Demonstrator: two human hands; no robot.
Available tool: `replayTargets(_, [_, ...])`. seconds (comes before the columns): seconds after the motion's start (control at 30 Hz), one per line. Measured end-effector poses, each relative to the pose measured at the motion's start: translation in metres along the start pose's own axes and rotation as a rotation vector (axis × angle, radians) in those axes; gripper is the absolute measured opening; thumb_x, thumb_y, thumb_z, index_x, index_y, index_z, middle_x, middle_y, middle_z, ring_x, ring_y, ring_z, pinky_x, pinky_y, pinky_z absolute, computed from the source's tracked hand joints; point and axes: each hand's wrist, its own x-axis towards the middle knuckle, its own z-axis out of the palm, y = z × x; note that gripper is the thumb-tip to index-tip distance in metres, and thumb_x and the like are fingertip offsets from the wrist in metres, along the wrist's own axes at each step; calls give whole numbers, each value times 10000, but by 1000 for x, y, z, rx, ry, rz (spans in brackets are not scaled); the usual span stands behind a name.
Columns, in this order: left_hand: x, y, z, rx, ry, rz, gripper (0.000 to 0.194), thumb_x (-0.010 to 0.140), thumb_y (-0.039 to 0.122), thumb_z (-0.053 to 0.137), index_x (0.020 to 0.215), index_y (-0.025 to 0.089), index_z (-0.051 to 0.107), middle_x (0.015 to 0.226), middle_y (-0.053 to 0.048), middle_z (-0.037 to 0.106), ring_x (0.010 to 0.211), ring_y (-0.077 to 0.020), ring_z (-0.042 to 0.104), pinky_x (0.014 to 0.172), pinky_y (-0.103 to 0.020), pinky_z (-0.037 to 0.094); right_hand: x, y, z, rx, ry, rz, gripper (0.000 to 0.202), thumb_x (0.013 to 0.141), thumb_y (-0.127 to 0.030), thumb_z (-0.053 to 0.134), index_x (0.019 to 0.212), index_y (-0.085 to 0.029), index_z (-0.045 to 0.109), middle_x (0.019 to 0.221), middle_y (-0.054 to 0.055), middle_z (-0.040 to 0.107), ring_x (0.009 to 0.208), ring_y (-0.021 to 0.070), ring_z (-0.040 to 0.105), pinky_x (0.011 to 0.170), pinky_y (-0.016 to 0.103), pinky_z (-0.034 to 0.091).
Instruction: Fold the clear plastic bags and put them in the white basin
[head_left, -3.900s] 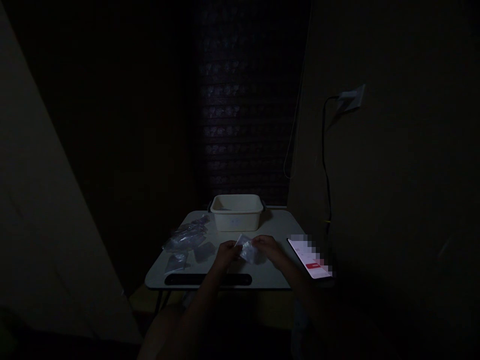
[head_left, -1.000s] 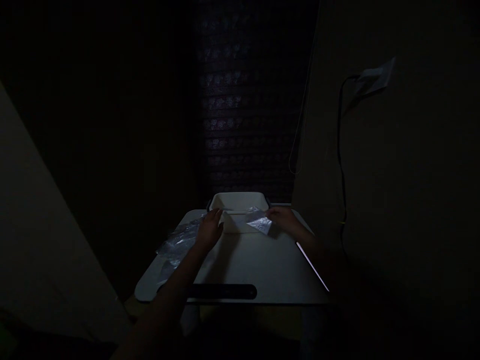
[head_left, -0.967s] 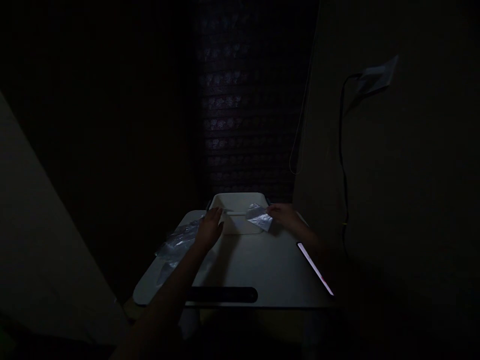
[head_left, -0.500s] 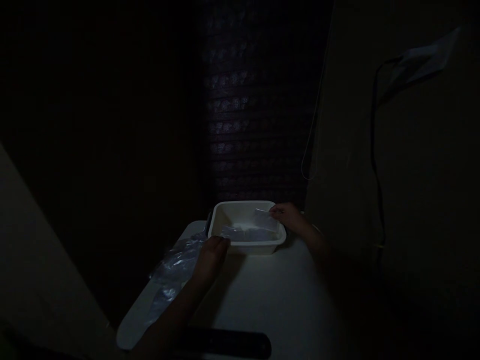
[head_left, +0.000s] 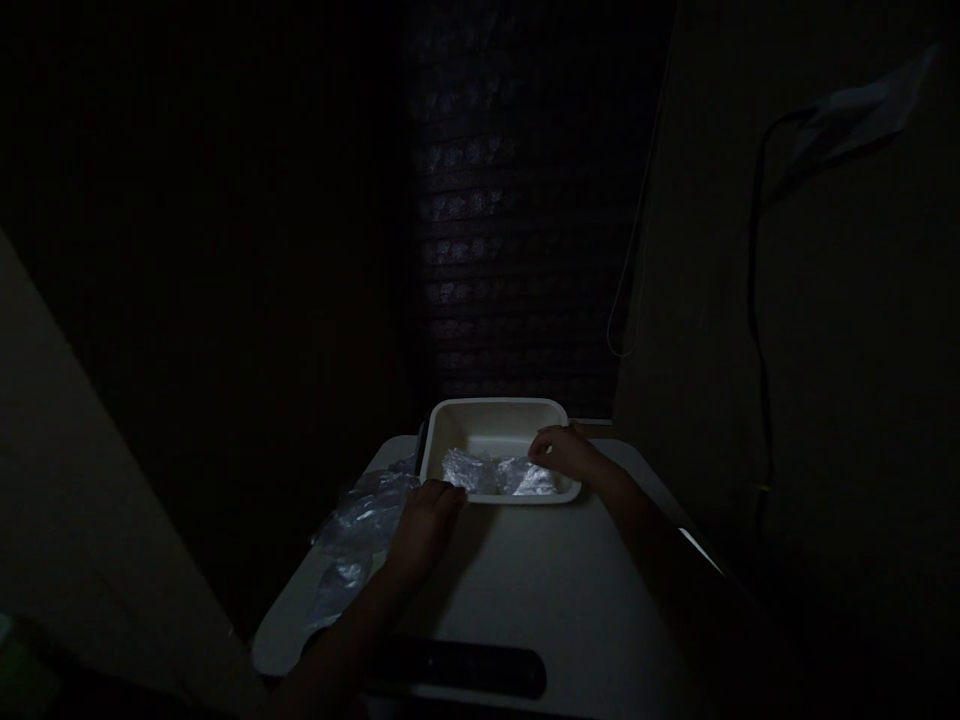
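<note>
A white rectangular plastic tub (head_left: 495, 405) stands on a white table. In it lie clear, crinkled plastic bags (head_left: 471, 472), in a left and a right group. My left hand (head_left: 429, 505) is closed on the tub's near left rim. Reaching over the right rim, my right hand (head_left: 562, 452) pinches the top edge of a clear plastic bag (head_left: 529, 478) low in the tub; its fingertips are dim. Beside the tub on the left, more clear plastic bags (head_left: 367, 515) are spread along the table edge.
The white table (head_left: 540, 580) has a long black object (head_left: 465, 668) at its near edge. Behind it hangs a dark slatted blind (head_left: 480, 250) with a cord. A black cable (head_left: 754, 300) runs down the right wall. The room is very dark.
My right hand has moved down and slightly left, lowering a clear plastic bag onto the right-hand bags. My left hand stays at the rim. The view has shifted slightly.
</note>
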Motion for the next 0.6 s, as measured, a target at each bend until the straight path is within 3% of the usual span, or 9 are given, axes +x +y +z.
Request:
replayTargets(0.17, [0,0,0,3,6,4,157,714,189,383,823,180,495,760,-38,514,738,-148,460,647,-282,370,0,4,-6,-24,118,13,172,550,-248,525,713,-225,574,763,0,590,774,162,487,805,393,155])
replayTargets(0.3, [0,2,-1,-7,1,1,155,713,184,385,821,181,496,766,-37,514,744,-143,458,650,-275,369,4,-2,-17,43,179,-12,168,602,-190,435,679,-184,583,730,27,591,726,144,502,715,288,302])
replayTargets(0.43, [0,3,-2,-2,-7,-17,158,713,180,382,820,179,498,765,-41,514,746,-145,455,655,-277,366,4,-15,-13,241,-60,-29,187,573,-128,401,627,-123,580,599,38,581,548,114,507,486,192,360])
replayTargets(0.6, [0,3,-3,-10,-11,-15,168,721,190,373,832,176,499,771,-43,514,742,-146,455,653,-281,364,1,-29,2,319,-361,116,195,556,-99,387,564,-116,582,471,20,559,412,92,471,401,186,343])
